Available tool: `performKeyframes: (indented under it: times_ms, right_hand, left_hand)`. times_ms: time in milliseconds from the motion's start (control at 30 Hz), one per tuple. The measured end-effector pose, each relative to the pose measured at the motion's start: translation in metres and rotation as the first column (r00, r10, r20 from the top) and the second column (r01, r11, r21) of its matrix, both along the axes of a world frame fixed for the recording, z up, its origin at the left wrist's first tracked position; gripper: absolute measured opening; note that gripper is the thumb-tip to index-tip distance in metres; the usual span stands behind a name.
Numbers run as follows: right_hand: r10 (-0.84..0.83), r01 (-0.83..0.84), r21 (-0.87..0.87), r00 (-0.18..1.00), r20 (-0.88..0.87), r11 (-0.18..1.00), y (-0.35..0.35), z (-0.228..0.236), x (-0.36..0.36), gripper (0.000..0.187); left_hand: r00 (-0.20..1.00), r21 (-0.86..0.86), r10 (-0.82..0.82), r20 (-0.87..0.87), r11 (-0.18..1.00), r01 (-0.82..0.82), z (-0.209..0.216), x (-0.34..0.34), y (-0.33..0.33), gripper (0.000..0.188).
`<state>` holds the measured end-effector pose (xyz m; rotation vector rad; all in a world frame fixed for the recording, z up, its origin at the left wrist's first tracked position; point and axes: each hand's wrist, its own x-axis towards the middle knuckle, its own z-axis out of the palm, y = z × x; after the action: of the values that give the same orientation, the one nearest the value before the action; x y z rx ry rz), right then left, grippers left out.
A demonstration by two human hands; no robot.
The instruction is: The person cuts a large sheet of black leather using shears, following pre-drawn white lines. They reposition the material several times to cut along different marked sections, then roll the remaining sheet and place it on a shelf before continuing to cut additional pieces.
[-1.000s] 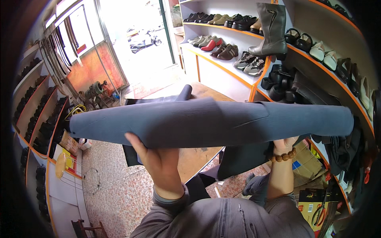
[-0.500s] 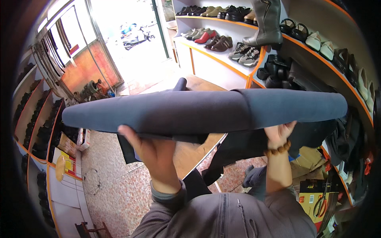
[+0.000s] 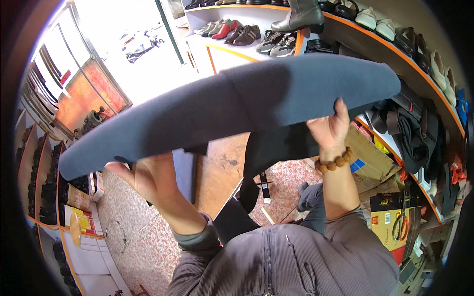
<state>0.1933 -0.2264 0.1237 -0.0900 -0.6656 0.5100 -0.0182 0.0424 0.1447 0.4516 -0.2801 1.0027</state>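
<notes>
A long, dark grey-blue piece of cloth (image 3: 202,106) with a crosswise seam stretches between my hands, arching up to the right. My left hand (image 3: 150,180) holds its lower edge near the left end, thumb in front and fingers hidden behind the cloth. My right hand (image 3: 331,126), with a beaded bracelet (image 3: 335,162) at the wrist, grips the lower edge towards the right end, thumb up against the front. Black fabric (image 3: 284,148) hangs behind and below it; whether it is one piece with the cloth I cannot tell.
Under the cloth stands a brown-topped table (image 3: 222,167). Shoe shelves (image 3: 276,29) run along the back and right, with a grey boot (image 3: 301,17) on top. Orange-handled scissors (image 3: 402,224) hang at the lower right. A wire-legged stool (image 3: 76,229) stands at the left.
The cloth, nearly level before, now slopes, its left end lower and right end higher. Its seam has shifted left. My right hand is higher, and the whole view has turned a little.
</notes>
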Motion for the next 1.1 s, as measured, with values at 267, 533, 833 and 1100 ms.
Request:
performKeyframes:
  times_ms: [267, 533, 833, 1100]
  right_hand:
    - [0.043, -0.064, -0.194, 0.993, -0.11, 0.979, -0.011, 0.0, -0.058, 0.066]
    - [0.037, -0.037, 0.029, 0.999, 0.013, 0.999, 0.013, -0.009, -0.014, 0.067]
    - [0.049, -0.051, -0.057, 0.998, -0.031, 0.997, -0.018, 0.018, -0.088, 0.058]
    - [0.063, -0.065, 0.093, 0.998, 0.025, 0.994, 0.002, 0.026, -0.029, 0.064]
  left_hand:
    - [0.601, 0.587, -0.617, 0.507, 0.758, 0.283, 0.003, 0.038, 0.029, 0.045]
    - [0.993, 0.029, 0.01, 0.116, 0.999, -0.014, 0.002, -0.023, -0.033, 0.078]
    - [0.626, 0.219, -0.403, 0.668, 0.91, 0.352, 0.002, 0.007, 0.024, 0.068]
    - [0.998, -0.19, 0.06, -0.017, 0.98, -0.062, 0.027, -0.054, -0.02, 0.076]
